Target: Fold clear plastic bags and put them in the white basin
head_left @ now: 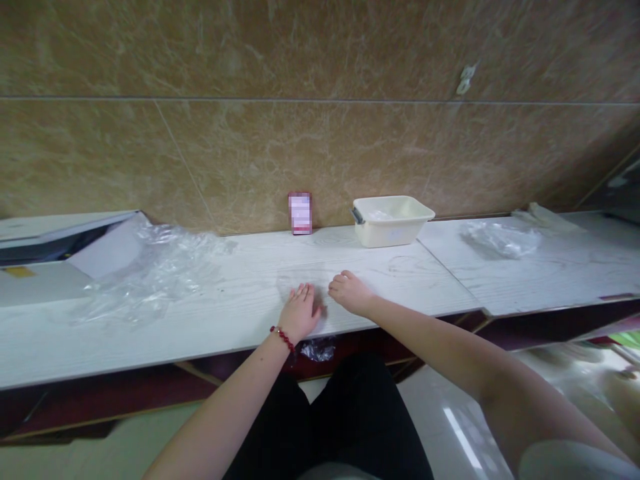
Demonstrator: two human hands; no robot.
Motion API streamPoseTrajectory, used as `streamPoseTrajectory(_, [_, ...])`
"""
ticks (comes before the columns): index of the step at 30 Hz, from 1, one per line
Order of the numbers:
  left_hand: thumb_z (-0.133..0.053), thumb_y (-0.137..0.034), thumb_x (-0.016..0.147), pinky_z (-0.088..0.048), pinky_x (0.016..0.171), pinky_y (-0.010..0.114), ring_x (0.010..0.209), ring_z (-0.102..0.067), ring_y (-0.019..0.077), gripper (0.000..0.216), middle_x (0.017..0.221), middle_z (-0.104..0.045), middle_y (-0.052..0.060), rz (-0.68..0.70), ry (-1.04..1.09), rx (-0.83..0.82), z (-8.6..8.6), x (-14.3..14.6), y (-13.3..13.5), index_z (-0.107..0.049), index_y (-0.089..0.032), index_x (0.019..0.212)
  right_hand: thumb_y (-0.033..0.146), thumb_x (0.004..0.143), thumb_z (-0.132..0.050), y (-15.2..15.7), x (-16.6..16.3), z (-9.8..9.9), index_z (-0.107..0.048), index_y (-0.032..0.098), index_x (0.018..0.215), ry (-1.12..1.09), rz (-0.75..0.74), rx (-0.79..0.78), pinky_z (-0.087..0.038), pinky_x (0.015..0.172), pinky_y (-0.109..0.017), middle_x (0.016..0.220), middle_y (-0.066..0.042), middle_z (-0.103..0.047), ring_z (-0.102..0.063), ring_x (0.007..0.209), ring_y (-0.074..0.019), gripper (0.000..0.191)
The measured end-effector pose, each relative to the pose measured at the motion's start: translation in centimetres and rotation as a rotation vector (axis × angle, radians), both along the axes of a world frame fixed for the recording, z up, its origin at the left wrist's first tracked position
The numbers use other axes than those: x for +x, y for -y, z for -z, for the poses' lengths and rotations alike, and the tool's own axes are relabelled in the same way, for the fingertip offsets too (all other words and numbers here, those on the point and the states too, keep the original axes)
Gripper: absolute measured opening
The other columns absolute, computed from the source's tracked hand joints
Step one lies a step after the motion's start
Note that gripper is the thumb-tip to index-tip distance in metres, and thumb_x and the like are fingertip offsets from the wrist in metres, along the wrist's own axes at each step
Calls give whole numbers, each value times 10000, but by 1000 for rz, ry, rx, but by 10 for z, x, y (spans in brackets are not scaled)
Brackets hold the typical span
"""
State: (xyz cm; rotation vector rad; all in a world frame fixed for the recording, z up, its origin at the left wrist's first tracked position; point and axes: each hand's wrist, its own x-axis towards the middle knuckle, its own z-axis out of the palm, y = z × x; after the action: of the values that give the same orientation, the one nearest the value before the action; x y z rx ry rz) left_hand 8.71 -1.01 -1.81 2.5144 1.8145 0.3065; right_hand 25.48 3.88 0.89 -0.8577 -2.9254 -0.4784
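My left hand (300, 310), with a red bead bracelet at the wrist, lies flat on the white wooden board (225, 313), fingers stretched out and holding nothing. My right hand (350, 292) rests beside it on the board, fingers curled downward against the surface; I cannot make out anything in them. A faint clear film seems to lie on the board just ahead of both hands. A small pink and white box (300, 213) stands upright against the wall behind them. A cream plastic tub (393, 220) sits to the right of that box.
Crumpled clear plastic (150, 273) lies on the board to the left, beside a flat open carton (60, 243). More clear plastic (497, 237) lies on the right-hand board. A brown marble wall (320, 133) closes the back. Glossy floor shows below right.
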Motion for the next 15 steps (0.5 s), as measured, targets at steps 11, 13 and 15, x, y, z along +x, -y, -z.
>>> streamPoseTrajectory(11, [-356,-245,775,-202,976,421,1196,-285,252,508,1274,-363,182,-39,44,-36,-2,5,-4,-327,-16,1227,179,771,-450,-6,1,-4,-559,135,778,-22,-98,47,-264,727,-329,811,-71,-569,-438,810,-176,118])
streamPoseTrajectory(13, [-353,-173,762,-196,974,429,1186,-305,246,478,1261,-384,178,-31,36,-40,-4,3,-7,-344,-31,1219,190,766,-451,-5,1,-6,-558,134,784,-57,-99,41,-264,733,-326,809,-74,-570,-438,819,-177,122])
streamPoseTrajectory(15, [-329,-100,749,-212,966,425,1167,-339,239,463,1242,-410,173,-13,28,-50,-6,0,-11,-366,-41,1207,194,770,-437,-5,1,-7,-559,136,780,-106,-89,33,-267,736,-321,799,-72,-572,-442,821,-176,136])
